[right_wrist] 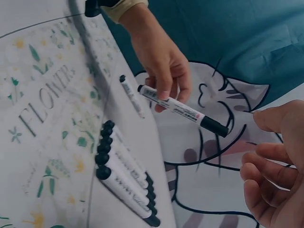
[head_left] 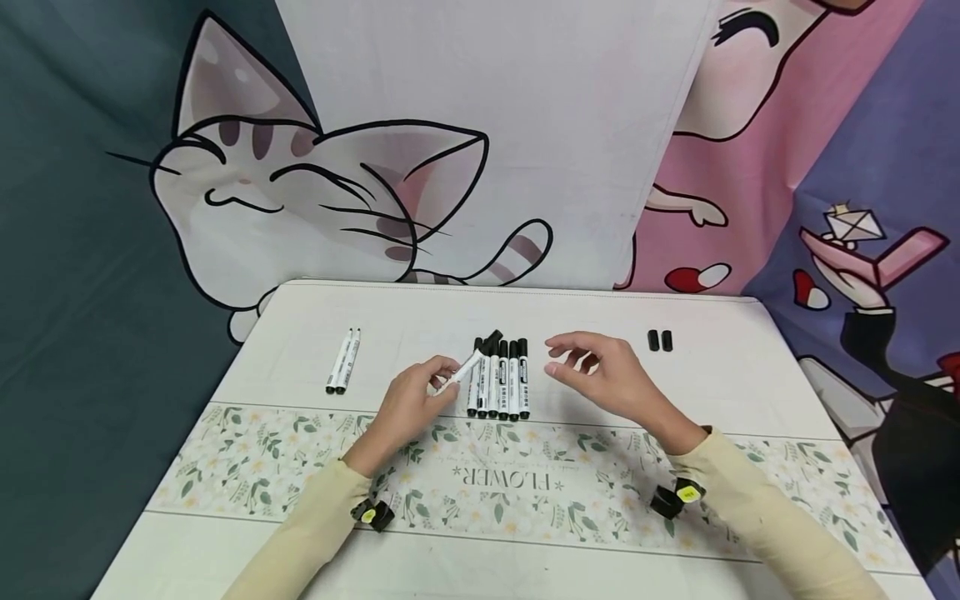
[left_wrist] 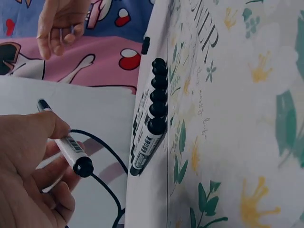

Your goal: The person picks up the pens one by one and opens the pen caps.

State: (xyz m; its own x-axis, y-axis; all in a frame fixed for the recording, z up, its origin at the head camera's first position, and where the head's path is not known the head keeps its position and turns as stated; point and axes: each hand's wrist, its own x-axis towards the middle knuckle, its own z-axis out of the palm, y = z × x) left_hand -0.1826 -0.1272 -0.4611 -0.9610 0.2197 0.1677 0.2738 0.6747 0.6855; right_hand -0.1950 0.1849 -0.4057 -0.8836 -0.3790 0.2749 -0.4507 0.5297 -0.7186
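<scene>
My left hand (head_left: pixel 442 380) pinches a white marker (head_left: pixel 471 365) with a black cap, holding it slanted just above the table. The left wrist view shows the same marker (left_wrist: pixel 66 146) between thumb and fingers (left_wrist: pixel 35 130), and in the right wrist view the marker (right_wrist: pixel 183 110) points toward my right hand. A row of several capped markers (head_left: pixel 501 380) lies side by side right beside it, also visible as the marker row (left_wrist: pixel 151 118) and marker row (right_wrist: pixel 124 176). My right hand (head_left: pixel 564 358) hovers to the right of the row, fingers loosely curled, holding nothing.
Two more markers (head_left: pixel 342 360) lie together at the left of the white table (head_left: pixel 720 375). Two loose black caps (head_left: pixel 660 340) sit at the right. A floral strip (head_left: pixel 495 479) crosses the table's front. Cartoon cloths hang behind.
</scene>
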